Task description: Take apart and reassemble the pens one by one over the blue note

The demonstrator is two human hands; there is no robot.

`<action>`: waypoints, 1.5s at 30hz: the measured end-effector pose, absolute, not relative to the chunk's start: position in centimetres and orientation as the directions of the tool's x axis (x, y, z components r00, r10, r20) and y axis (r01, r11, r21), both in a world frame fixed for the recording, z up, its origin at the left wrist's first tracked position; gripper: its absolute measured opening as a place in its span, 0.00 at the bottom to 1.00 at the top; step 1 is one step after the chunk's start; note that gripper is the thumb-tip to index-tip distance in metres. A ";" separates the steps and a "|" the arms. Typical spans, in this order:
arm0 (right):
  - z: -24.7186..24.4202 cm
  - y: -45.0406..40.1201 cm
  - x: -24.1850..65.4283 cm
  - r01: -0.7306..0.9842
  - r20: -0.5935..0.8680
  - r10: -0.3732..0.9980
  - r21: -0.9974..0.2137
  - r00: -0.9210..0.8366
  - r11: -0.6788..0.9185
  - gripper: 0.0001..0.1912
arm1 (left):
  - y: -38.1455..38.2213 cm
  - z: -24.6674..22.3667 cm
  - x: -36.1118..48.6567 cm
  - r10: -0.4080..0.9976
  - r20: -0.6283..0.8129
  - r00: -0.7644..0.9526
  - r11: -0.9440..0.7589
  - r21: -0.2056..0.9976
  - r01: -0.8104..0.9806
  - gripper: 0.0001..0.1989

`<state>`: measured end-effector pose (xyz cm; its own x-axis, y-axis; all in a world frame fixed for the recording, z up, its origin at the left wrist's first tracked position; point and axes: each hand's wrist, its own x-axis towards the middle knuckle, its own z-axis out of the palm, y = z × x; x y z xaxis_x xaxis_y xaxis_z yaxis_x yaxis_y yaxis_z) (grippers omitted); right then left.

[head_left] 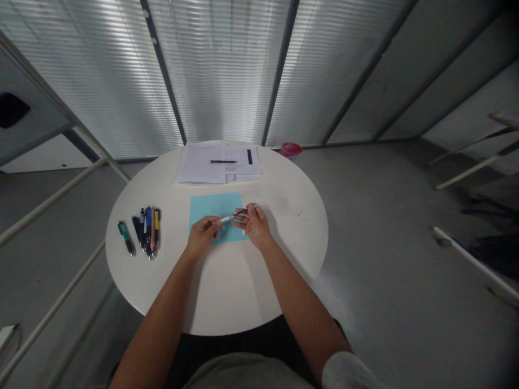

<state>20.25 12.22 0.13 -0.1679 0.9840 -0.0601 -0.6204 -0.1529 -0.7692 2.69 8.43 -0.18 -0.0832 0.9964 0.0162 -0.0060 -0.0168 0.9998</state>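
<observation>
Gripping a slim pen point(232, 217) between them, the left hand point(201, 236) and right hand point(255, 226) stay close together above a blue sheet point(214, 208), with loose pens point(148, 232) left of the hands and papers point(217, 163) beyond them.

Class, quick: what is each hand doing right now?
Left hand: closed, holding a pen.
Right hand: closed, holding the same pen at its other end.
</observation>
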 end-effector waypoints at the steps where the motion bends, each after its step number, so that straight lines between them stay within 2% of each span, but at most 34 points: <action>1: 0.0 12.2 20.2 -0.599 -0.052 0.985 -0.788 -0.167 -0.143 0.20 | 8.4 -0.2 2.7 0.996 0.017 -0.082 -0.017 1.000 0.000 0.17; 14: -0.2 12.0 20.3 -0.481 0.058 0.992 -0.877 -0.112 -0.004 0.16 | 8.6 -0.8 2.7 0.996 0.018 -0.083 -0.010 0.995 0.104 0.16; 22: -0.1 11.6 20.0 -0.415 0.027 0.976 -0.907 -0.217 -0.067 0.15 | 8.4 -0.4 2.8 0.998 0.015 -0.069 -0.010 0.997 0.075 0.17; 28: -0.5 11.6 19.8 -0.339 0.032 0.969 -0.939 -0.244 -0.054 0.14 | 8.4 -0.4 2.8 0.998 0.030 -0.055 -0.026 0.997 0.074 0.17; 36: -0.4 12.2 20.2 -0.556 -0.042 0.950 -0.802 -0.308 -0.216 0.27 | 8.6 -0.3 2.9 0.997 0.025 -0.070 -0.023 0.999 0.029 0.17; 45: -0.4 12.2 20.3 -0.563 -0.057 0.967 -0.804 -0.249 -0.192 0.21 | 8.8 -0.9 2.6 0.997 0.036 -0.067 -0.033 0.999 0.043 0.17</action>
